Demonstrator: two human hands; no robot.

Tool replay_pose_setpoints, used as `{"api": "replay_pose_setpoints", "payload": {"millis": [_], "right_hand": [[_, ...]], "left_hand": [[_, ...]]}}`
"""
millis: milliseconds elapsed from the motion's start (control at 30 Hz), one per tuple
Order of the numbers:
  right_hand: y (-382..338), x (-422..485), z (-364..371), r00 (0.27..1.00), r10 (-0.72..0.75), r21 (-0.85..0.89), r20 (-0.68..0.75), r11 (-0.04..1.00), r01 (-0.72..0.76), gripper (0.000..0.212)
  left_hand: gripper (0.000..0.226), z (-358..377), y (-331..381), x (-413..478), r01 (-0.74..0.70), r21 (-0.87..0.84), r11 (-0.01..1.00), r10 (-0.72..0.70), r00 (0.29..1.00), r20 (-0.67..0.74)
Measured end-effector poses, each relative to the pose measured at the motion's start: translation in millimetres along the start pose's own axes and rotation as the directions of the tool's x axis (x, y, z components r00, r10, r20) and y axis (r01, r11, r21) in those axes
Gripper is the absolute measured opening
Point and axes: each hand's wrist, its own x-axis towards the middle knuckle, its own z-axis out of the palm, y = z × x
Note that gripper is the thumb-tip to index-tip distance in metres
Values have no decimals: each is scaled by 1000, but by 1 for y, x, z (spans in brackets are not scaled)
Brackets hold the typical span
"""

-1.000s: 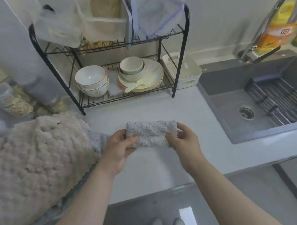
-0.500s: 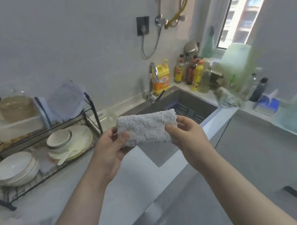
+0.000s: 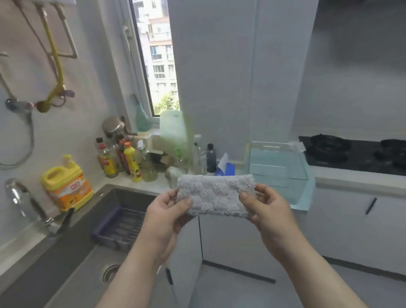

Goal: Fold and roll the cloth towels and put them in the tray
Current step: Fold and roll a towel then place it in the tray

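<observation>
you have turned away from the dish rack you faced a second ago, and the view has swung right, past the sink (image 3: 62, 264), to the corner of the bench (image 3: 361, 179) beside the stove (image 3: 360, 151). the towel (image 3: 216, 195) has come with you unchanged: a compact grey bundle, held level in the air at centre frame, touching nothing but your hands. your left hand (image 3: 164, 216) pinches its left end and your right hand (image 3: 269, 209) its right end, each with the thumb on the near face and the fingers curled round behind.

what is new is the clear tray (image 3: 272, 144), now in sight just above and right of the towel in the frame, standing on the bench. no rolled towel shows inside it, though its walls are see-through and hard to read.

i judge the folding and rolling of this towel finished and the carry under way. what remains is to reach forward over the tray wall and lay the bundle in without letting it spring open.
</observation>
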Motion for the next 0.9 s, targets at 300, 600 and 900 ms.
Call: {"api": "replay_pose_setpoints", "payload": {"millis": [300, 600, 900], "right_hand": [[-30, 93, -106, 988, -46, -78, -146, 996, 35, 27], [-20, 224, -152, 989, 3, -110, -147, 994, -19, 32], [-6, 409, -177, 979, 120, -156, -163, 977, -146, 36]], "left_hand": [[33, 110, -46, 111, 62, 55, 997, -69, 988, 139], [23, 161, -97, 257, 107, 72, 992, -120, 970, 210], [23, 192, -161, 465, 253, 166, 953, -285, 934, 216]]}}
